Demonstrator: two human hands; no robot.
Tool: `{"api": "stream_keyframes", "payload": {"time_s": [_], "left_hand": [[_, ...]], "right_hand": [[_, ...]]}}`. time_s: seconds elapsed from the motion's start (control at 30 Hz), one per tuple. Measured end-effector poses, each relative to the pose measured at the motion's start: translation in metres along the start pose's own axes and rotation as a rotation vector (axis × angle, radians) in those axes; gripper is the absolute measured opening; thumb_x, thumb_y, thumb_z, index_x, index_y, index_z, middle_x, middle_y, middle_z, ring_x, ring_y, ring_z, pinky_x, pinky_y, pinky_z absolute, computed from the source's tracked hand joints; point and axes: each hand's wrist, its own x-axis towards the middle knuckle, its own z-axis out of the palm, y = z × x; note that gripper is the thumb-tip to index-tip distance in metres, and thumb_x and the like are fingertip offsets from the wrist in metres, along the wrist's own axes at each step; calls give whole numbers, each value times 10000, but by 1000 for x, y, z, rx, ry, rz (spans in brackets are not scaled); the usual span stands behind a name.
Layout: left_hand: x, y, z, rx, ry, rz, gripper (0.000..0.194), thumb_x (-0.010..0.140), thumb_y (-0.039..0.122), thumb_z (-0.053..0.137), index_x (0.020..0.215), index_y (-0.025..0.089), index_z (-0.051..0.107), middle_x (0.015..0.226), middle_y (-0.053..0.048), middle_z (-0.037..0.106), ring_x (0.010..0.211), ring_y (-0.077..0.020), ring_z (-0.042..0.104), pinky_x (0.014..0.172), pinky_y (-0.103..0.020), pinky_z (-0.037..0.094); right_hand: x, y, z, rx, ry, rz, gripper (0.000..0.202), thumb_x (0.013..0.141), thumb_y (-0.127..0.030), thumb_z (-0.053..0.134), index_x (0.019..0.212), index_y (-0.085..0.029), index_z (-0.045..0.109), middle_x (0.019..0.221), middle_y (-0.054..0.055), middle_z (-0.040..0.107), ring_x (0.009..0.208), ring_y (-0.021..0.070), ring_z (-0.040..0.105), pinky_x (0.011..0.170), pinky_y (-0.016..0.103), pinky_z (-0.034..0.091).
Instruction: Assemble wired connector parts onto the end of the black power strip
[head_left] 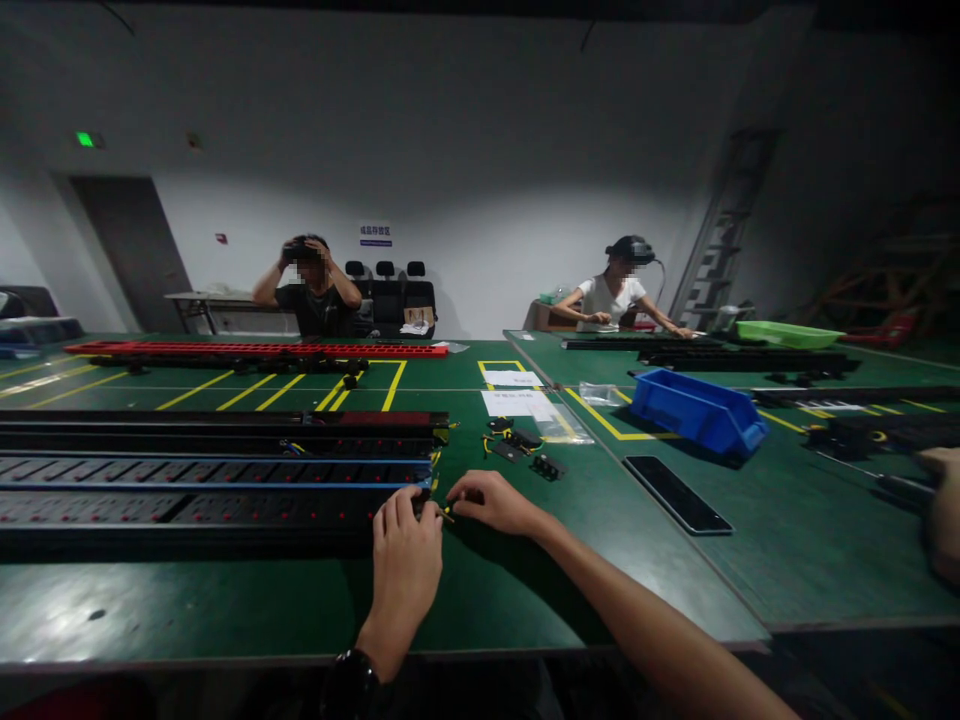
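Note:
Long black rails (187, 500) with small red spots lie side by side on the green table (247, 600), one with a blue edge. At their right end, my left hand (409, 545) is closed on the end of the nearest rail, a dark watch on its wrist. Just to the right, my right hand (491, 500) pinches a small yellow and black wire (448, 512) near the rail end. Several small black parts (517, 442) with yellow wires lie beyond my right hand.
A phone (679, 495) and a blue bin (697, 412) stand to the right. White papers (514, 402) and a red rail (262, 349) lie farther back. Two people are across the table; another person's hand (945, 500) is at the right edge.

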Motion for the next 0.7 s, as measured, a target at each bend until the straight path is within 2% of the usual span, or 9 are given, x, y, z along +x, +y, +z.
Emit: {"api": "stream_keyframes", "payload": {"time_s": [0.13,0.23,0.6,0.7], "left_hand": [[1,0,-2,-10,-7,-3,222,975,212,532,1008,214,751,1219,-127,632,1175,-298,566,992,-482,461],[1,-1,-2,-6,3,9,226,980,219,525,1003,217,750,1213,-128,632,1176,-297,564,994,-479,456],[1,-3,2,20,18,23,242,985,227,514,1001,227,756,1214,-131,635,1159,-300,571,982,-479,455],[1,-4,3,25,12,20,241,982,231,514,989,220,755,1229,-134,631,1168,-302,567,983,-478,452]], "right_hand": [[3,-7,15,-93,6,-39,79,881,-199,718,905,-208,793,853,24,701,792,150,640,749,239,472],[4,-5,18,-134,25,-42,91,886,-171,710,891,-210,792,847,19,703,808,149,642,759,234,462],[4,-3,17,-194,10,8,69,880,-217,733,878,-232,800,849,9,727,787,145,642,723,224,436],[7,0,9,-138,-19,12,96,873,-299,755,879,-214,799,818,5,736,732,136,641,665,216,419]]}}
